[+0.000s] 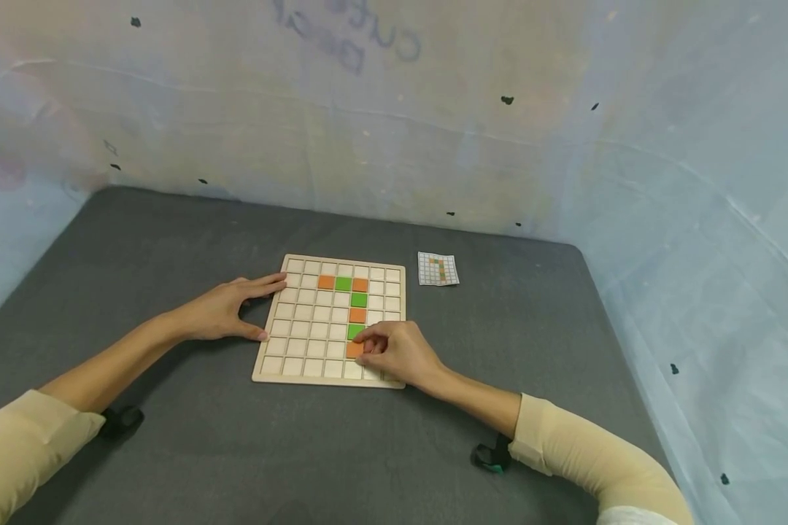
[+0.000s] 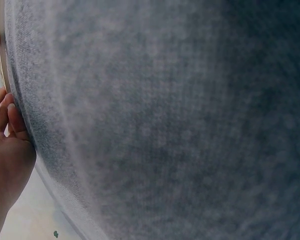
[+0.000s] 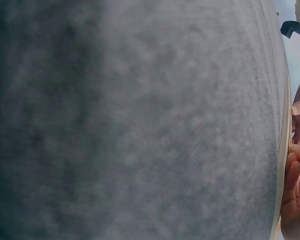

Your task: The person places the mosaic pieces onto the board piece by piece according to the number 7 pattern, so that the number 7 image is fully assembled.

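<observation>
A wooden grid board (image 1: 329,383) lies on the dark table, with square cream cells. Orange and green tiles form a row near its top and a column running down from the row's right end. My right hand (image 1: 403,354) is over the board's lower right, thumb and index finger pinching the lowest orange tile (image 1: 353,350) at its right side. Just above that tile is a green tile (image 1: 354,332). At the board's left edge my left hand (image 1: 219,312) rests with fingers and thumb extended, touching the rim. Both wrist views show mostly table, with the left hand (image 2: 10,160) at the margin.
A small paper card (image 1: 438,269) printed with a similar coloured grid pattern lies right of the board. The grey table (image 1: 269,452) extends around it. Pale sheeting (image 1: 394,146) hangs behind and at the sides. Dark straps (image 1: 489,458) hang at the wrists.
</observation>
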Demonstrator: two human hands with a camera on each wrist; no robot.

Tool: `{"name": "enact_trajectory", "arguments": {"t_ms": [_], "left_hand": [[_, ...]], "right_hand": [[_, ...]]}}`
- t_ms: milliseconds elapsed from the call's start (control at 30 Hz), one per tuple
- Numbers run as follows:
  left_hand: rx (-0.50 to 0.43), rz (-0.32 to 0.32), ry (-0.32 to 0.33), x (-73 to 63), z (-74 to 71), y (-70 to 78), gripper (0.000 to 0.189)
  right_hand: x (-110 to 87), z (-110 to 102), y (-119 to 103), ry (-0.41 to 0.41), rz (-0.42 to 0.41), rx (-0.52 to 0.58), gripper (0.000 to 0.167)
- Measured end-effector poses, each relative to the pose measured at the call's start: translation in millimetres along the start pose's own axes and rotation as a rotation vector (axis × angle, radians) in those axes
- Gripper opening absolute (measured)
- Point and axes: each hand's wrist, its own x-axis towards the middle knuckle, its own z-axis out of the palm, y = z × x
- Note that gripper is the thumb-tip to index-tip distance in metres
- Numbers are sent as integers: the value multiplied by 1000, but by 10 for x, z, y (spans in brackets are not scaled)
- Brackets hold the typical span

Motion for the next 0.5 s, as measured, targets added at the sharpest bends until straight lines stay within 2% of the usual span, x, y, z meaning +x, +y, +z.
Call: {"name": "enact_trajectory", "arguments": {"t_ms": [333, 500], "left_hand": [[-2, -3, 0, 22, 18, -38, 97], [22, -15, 13, 6, 9, -23, 95]], "right_hand": [[-6, -16, 2, -7, 20, 18, 18], [-33, -137, 82, 19, -37, 29, 15]]}}
